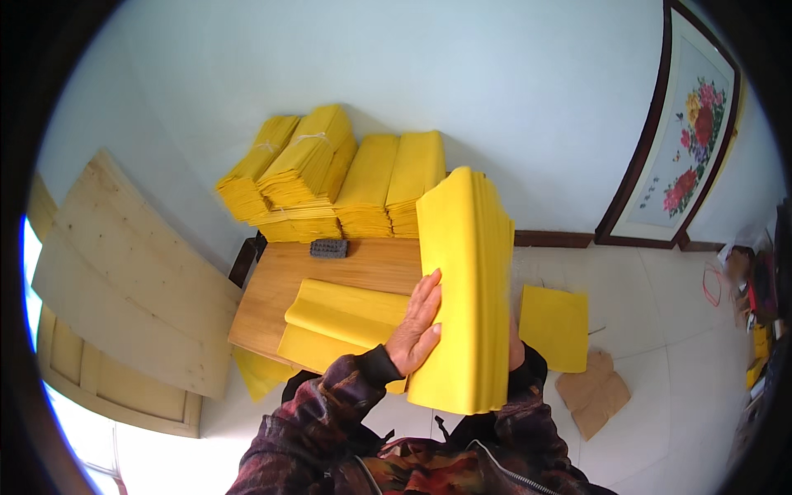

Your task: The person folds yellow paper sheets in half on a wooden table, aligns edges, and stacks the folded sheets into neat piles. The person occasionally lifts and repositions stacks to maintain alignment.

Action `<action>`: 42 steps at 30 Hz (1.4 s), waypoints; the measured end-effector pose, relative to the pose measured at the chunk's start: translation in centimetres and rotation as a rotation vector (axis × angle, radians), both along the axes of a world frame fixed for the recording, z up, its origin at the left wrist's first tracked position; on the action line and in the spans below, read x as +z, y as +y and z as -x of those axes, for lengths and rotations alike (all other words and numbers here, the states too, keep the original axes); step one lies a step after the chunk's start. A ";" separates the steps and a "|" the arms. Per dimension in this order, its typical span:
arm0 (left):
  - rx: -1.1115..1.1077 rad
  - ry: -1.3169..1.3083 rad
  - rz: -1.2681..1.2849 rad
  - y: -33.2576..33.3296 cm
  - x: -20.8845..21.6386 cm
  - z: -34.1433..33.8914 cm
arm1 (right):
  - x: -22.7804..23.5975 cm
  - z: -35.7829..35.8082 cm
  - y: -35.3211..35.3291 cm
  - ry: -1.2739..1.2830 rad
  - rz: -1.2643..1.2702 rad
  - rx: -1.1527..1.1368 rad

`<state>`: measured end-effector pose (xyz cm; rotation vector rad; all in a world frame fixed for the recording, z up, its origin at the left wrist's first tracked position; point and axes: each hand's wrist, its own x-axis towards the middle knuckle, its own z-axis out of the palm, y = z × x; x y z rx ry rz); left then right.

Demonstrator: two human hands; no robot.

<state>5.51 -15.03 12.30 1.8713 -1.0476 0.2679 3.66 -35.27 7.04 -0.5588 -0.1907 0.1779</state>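
A thick stack of folded yellow sheets [458,289] stands upright between my hands, raised in front of me at the right end of the table. My left hand [418,324] lies against its left face, fingers pressed to the surface. On the far right side my right hand [516,346] supports it; most of that hand is hidden behind the stack. Below, a loose folded yellow sheet [351,313] rests on the wooden table [379,260], with part of it over the near edge. Whether the sheets are paper or cloth I cannot tell.
Yellow bundles [309,153], some tied with string, are piled at the table's back against the wall. A dark grey block [328,248] sits before them. Wooden boards [132,272] lean at left. On the floor at right lie a yellow sheet [554,328] and brown paper [594,394].
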 end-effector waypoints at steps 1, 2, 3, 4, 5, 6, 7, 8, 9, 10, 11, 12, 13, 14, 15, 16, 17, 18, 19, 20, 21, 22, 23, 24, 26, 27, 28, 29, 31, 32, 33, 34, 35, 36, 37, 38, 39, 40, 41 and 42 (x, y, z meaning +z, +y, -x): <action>0.018 -0.037 -0.002 -0.7 1.4 0.3 | 1.3 0.0 0.0 0.024 -0.073 0.037; 0.071 -0.094 -0.004 -1.4 2.9 0.4 | 2.4 0.4 -0.3 0.026 -0.072 0.050; 0.142 -0.152 -0.047 -2.0 4.5 0.5 | 3.6 0.6 -0.5 0.028 -0.053 0.049; 0.212 -0.208 -0.091 -2.5 6.1 0.6 | 4.5 0.6 -0.7 0.025 -0.020 0.044; 0.282 -0.258 -0.134 -3.0 7.7 0.5 | 5.4 0.5 -0.9 0.019 0.014 0.034; 0.355 -0.327 -0.145 -3.4 9.4 0.2 | 6.2 0.1 -1.0 0.018 0.048 0.022; 0.430 -0.387 -0.158 -3.5 11.2 -0.3 | 6.8 -0.5 -1.1 0.016 0.084 0.008; 0.483 -0.445 -0.174 -3.6 13.0 -1.2 | 7.4 -1.4 -1.1 0.018 0.113 -0.002; 0.486 -0.493 -0.227 -3.2 15.0 -2.4 | 7.9 -2.6 -1.0 0.017 0.140 -0.011; 0.475 -0.464 -0.283 -2.7 16.7 -3.4 | 8.3 -3.9 -0.9 0.015 0.164 -0.018; 0.457 -0.456 -0.319 -2.1 18.3 -4.4 | 8.6 -5.4 -0.7 0.015 0.191 -0.026; 0.492 -0.454 -0.434 -1.7 19.7 -5.7 | 9.0 -7.2 -0.6 0.015 0.211 -0.032; 0.520 -0.463 -0.538 -1.3 21.0 -7.2 | 9.3 -9.0 -0.4 0.014 0.228 -0.037; 0.509 -0.434 -0.603 -0.8 22.3 -8.8 | 9.5 -10.8 -0.1 0.017 0.238 -0.042; 0.506 -0.405 -0.659 -0.5 23.3 -10.5 | 9.6 -12.8 0.1 0.015 0.257 -0.046; 0.504 -0.372 -0.703 -0.1 24.1 -12.2 | 9.7 -14.6 0.3 0.017 0.268 -0.047; 0.500 -0.342 -0.752 0.4 24.7 -14.1 | 9.7 -16.7 0.6 0.017 0.279 -0.051; 0.552 -0.340 -0.777 0.6 24.9 -15.9 | 9.7 -18.7 0.9 0.019 0.280 -0.050; 0.567 -0.332 -0.800 0.8 25.0 -17.8 | 9.7 -20.9 1.2 0.018 0.288 -0.055; 0.579 -0.333 -0.817 1.1 25.1 -19.7 | 9.6 -22.9 1.5 0.015 0.302 -0.057; 0.593 -0.323 -0.839 1.4 24.9 -21.5 | 9.5 -25.0 1.9 0.017 0.308 -0.059; 0.597 -0.355 -0.856 1.7 24.6 -23.2 | 9.4 -26.9 2.3 0.018 0.318 -0.057; 0.579 -0.417 -0.843 2.0 24.2 -24.9 | 9.3 -28.8 2.7 0.018 0.325 -0.059; 0.559 -0.478 -0.838 2.2 23.8 -26.6 | 9.0 -30.5 3.0 0.017 0.333 -0.060; 0.548 -0.552 -0.881 2.2 23.2 -29.8 | 8.8 -33.7 3.7 0.021 0.340 -0.059; 0.577 -0.538 -0.910 2.1 22.7 -31.3 | 8.7 -35.2 4.0 0.021 0.348 -0.060; 0.604 -0.524 -0.937 1.9 22.3 -32.7 | 8.5 -36.6 4.3 0.022 0.355 -0.058; 0.631 -0.511 -0.962 1.8 21.7 -33.9 | 8.4 -37.9 4.7 0.024 0.361 -0.057; 0.680 -0.502 -0.785 1.6 20.1 -35.9 | 8.0 -40.4 5.3 0.027 0.376 -0.070; 0.703 -0.498 -0.696 1.5 19.5 -36.8 | 7.8 -41.5 5.5 0.029 0.384 -0.074; 0.700 -0.438 -0.714 1.5 19.0 -37.6 | 7.5 -42.3 5.7 0.028 0.387 -0.077; 0.693 -0.379 -0.733 1.4 18.7 -38.5 | 7.3 -43.3 5.8 0.028 0.392 -0.077; 0.688 -0.321 -0.759 1.4 18.3 -39.3 | 7.1 -44.0 6.0 0.030 0.397 -0.082; 0.704 -0.300 -0.737 1.4 17.8 -39.8 | 6.9 -44.8 6.1 0.031 0.402 -0.082; 0.723 -0.284 -0.723 1.5 17.3 -40.3 | 6.7 -45.5 6.2 0.033 0.401 -0.082; 0.744 -0.276 -0.710 1.6 16.9 -40.7 | 6.5 -46.1 6.3 0.032 0.409 -0.086; 0.744 -0.287 -0.731 1.7 16.5 -41.3 | 6.4 -46.8 6.3 0.031 0.409 -0.086; 0.747 -0.308 -0.749 1.9 16.3 -41.6 | 6.3 -47.1 6.5 0.029 0.408 -0.085; 0.752 -0.319 -0.774 2.1 15.9 -42.2 | 6.1 -47.6 6.6 0.026 0.415 -0.087; 0.768 -0.318 -0.774 2.2 15.5 -42.7 | 5.9 -48.1 6.8 0.028 0.413 -0.089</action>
